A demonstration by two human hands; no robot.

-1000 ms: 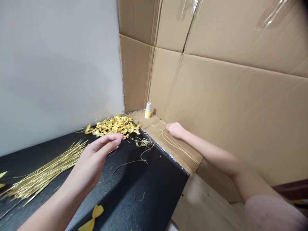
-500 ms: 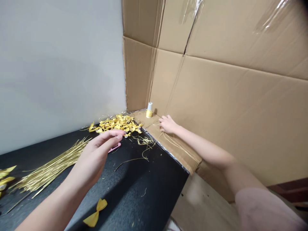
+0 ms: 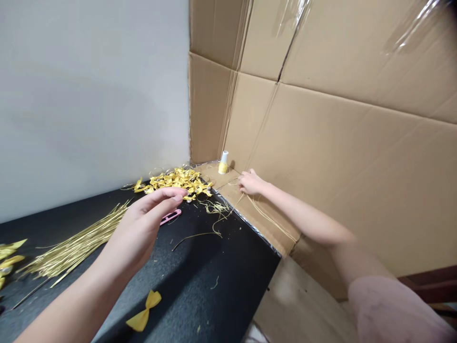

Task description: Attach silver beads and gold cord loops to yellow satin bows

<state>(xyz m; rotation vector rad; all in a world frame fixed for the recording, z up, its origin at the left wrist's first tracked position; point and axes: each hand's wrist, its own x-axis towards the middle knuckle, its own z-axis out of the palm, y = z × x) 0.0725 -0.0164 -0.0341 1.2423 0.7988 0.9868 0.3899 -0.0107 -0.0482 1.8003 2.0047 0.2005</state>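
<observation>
My left hand (image 3: 143, 224) hovers over the black table, thumb and forefinger drawn together in a pinch. Whatever is between the fingertips, if anything, cannot be made out against the heap of yellow ribbon bows (image 3: 178, 181) behind them. On the cardboard ledge, my right hand (image 3: 251, 182) has its fingers curled closed at the ends of thin pale-yellow strings (image 3: 271, 218); the fingertips are partly hidden. A white-and-yellow cone-shaped spool (image 3: 223, 163) stands just left of that hand. Partly behind my left hand lies a pink tool with a slotted handle (image 3: 172, 216).
A bundle of gold twist ties (image 3: 82, 240) lies at left, near more yellow bows (image 3: 10, 259). One single bow (image 3: 145, 312) rests in front. Thread scraps (image 3: 217, 208) lie beside the ledge. Tall cardboard (image 3: 339, 166) rises at right, a pale wall (image 3: 89, 95) at left.
The view has shifted slightly, so everything sits a little further right and higher. My right hand's fingers look more curled in at the strings; my left hand keeps its pose.
</observation>
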